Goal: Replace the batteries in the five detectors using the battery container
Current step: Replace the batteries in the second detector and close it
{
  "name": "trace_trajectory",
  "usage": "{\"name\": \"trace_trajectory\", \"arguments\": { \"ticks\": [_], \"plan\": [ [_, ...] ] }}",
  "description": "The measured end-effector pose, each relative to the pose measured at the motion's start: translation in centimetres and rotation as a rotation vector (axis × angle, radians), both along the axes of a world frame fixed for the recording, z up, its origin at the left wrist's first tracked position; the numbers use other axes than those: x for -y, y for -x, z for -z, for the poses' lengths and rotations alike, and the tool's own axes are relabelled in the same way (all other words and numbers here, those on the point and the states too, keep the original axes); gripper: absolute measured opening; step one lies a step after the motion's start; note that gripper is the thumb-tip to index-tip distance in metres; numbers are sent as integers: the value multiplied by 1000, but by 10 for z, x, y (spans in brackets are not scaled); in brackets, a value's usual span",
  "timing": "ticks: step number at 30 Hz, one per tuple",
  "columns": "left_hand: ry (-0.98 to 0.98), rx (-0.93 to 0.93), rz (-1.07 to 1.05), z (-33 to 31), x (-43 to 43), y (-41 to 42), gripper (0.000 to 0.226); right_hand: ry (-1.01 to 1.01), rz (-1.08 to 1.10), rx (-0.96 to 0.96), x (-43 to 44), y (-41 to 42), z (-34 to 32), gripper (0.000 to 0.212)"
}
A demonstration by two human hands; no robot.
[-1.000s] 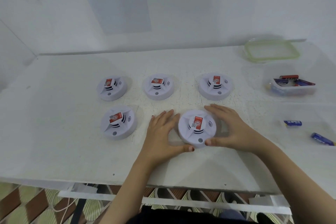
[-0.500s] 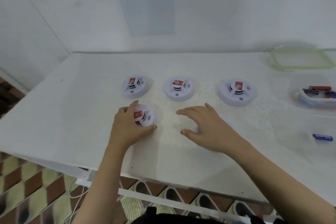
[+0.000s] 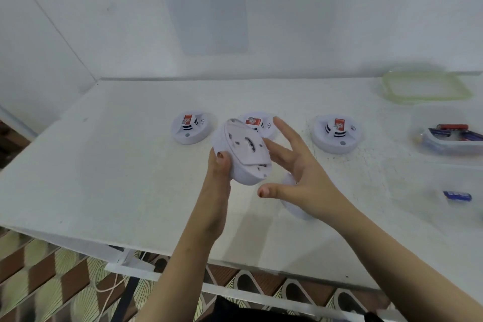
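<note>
My left hand grips a white round detector lifted off the table and tilted so its flat underside faces me. My right hand is spread beside it, fingers straight and touching its right edge. Three more detectors stand upright on the white table: the left detector, the middle detector partly behind the lifted one, and the right detector. Another detector is mostly hidden under my right wrist. The clear battery container with batteries sits at the far right.
A loose blue battery lies on the table at the right. The container's green-rimmed lid rests at the back right. A printed sheet hangs on the wall. The table's front edge runs close to me.
My left hand has picked up the front-left detector and turned it underside up. My right hand has left the table and come up to its right edge. The camera has panned left.
</note>
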State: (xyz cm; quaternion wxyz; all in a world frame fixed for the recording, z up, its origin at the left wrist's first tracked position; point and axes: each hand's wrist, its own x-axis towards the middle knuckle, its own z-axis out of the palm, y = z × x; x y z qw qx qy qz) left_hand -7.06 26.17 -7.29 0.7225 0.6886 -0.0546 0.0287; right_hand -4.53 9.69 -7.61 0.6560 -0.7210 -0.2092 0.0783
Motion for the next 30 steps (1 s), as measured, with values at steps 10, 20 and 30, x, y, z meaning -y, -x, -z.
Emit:
{"name": "trace_trajectory", "arguments": {
  "ticks": [10,20,30],
  "plan": [
    [-68,64,83,-8,-2,2,54,-29,169,28,21,11,1,99],
    [-98,24,188,-13,-10,2,86,-13,71,62,35,15,-10,62],
    [-236,36,231,-8,7,11,102,2,8,-44,35,16,-15,58]
  ]
}}
